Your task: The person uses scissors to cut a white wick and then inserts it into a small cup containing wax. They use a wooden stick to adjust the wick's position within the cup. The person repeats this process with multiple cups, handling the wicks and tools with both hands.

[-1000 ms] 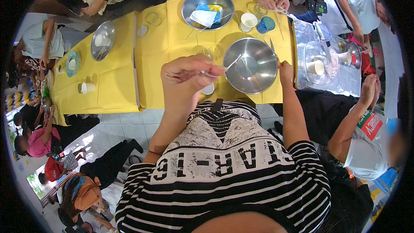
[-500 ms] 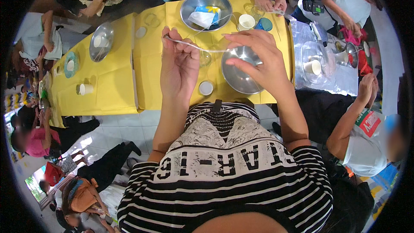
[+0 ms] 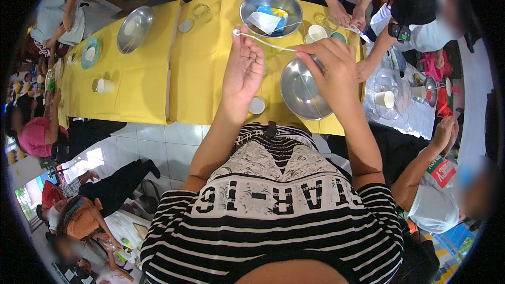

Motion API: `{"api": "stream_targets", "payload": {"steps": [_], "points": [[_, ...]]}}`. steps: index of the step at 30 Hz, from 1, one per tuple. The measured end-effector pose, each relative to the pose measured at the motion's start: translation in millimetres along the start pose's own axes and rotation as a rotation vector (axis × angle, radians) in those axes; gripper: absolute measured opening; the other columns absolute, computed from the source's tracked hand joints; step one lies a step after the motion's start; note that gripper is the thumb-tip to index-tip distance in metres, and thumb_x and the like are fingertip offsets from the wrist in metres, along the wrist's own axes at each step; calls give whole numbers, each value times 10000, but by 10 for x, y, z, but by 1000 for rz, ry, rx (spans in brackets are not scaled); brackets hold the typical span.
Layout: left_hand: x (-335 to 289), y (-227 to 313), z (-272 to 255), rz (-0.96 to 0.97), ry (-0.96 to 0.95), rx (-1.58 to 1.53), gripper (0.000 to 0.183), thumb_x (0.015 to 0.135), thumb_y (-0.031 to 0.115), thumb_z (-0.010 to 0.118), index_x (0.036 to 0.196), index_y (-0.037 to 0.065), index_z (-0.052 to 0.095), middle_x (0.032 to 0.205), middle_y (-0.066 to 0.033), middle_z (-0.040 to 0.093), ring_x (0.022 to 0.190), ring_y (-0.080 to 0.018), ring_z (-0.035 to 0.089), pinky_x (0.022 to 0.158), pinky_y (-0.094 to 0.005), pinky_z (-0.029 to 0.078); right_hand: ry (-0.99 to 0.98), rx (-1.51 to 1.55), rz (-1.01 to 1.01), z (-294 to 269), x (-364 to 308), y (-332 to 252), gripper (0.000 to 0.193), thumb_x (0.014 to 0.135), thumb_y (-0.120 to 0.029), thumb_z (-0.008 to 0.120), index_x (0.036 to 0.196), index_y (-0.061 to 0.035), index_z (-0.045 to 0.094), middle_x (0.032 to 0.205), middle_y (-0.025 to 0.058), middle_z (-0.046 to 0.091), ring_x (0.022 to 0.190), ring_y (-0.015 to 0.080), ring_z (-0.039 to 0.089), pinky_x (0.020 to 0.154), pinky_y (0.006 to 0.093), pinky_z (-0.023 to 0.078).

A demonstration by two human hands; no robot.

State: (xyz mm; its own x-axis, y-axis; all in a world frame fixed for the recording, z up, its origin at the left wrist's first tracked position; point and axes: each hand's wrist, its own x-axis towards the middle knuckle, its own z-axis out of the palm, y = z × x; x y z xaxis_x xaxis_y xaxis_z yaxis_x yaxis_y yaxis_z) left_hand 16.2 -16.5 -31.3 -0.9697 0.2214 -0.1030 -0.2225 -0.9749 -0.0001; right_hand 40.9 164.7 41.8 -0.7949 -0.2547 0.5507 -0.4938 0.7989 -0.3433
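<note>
Head view is showing the left hand [image 3: 243, 68] rising palm-up over the yellow-covered table [image 3: 197, 63], thumb and forefinger pinching one end of a thin, white, flexible cord [image 3: 265, 43] (its lumpy tip is looking too small to make out). To the right, the right hand [image 3: 332, 73] is arching knuckles-up, fingers gripping the cord's other end and partly hiding a round, shiny metal bowl [image 3: 294, 87].
</note>
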Motion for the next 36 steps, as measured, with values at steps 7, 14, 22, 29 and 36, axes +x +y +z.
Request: {"api": "stream_targets", "payload": {"steps": [7,14,22,29,36], "points": [[51,-5,-518,69,179,449,297,941,172,540,1203,34,521,1102,-66,609,885,-94,582,828,-234,493,-48,-204,-159,-21,279,10,73,727,-172,690,774,-126,660,736,-21,573,774,164,542,691,338,365],[58,-3,-637,112,162,757,313,921,108,565,1203,-24,531,1115,-107,598,950,-124,584,860,-248,489,-155,-330,-305,-67,477,7,83,715,-187,682,738,-121,638,718,-15,558,787,160,542,708,331,380],[61,42,-618,170,63,1143,260,884,59,600,1121,-48,604,1077,-126,638,950,-173,630,867,-262,479,-310,-401,-458,-226,707,5,92,727,-177,676,775,-103,648,747,-2,573,837,158,550,702,322,370],[78,84,-667,138,-163,1398,398,830,52,656,1208,-17,553,1171,-114,607,1037,-161,591,894,-284,455,-456,-520,-562,-259,834,-1,113,745,-189,680,807,-97,659,774,0,584,856,151,548,709,315,365],[122,20,-335,228,-298,1464,496,811,54,679,1270,-6,500,1211,-101,589,1057,-154,574,903,-286,450,-432,-350,-458,-282,897,121,110,755,-172,680,805,-76,665,768,9,603,817,159,556,724,322,374]]}}
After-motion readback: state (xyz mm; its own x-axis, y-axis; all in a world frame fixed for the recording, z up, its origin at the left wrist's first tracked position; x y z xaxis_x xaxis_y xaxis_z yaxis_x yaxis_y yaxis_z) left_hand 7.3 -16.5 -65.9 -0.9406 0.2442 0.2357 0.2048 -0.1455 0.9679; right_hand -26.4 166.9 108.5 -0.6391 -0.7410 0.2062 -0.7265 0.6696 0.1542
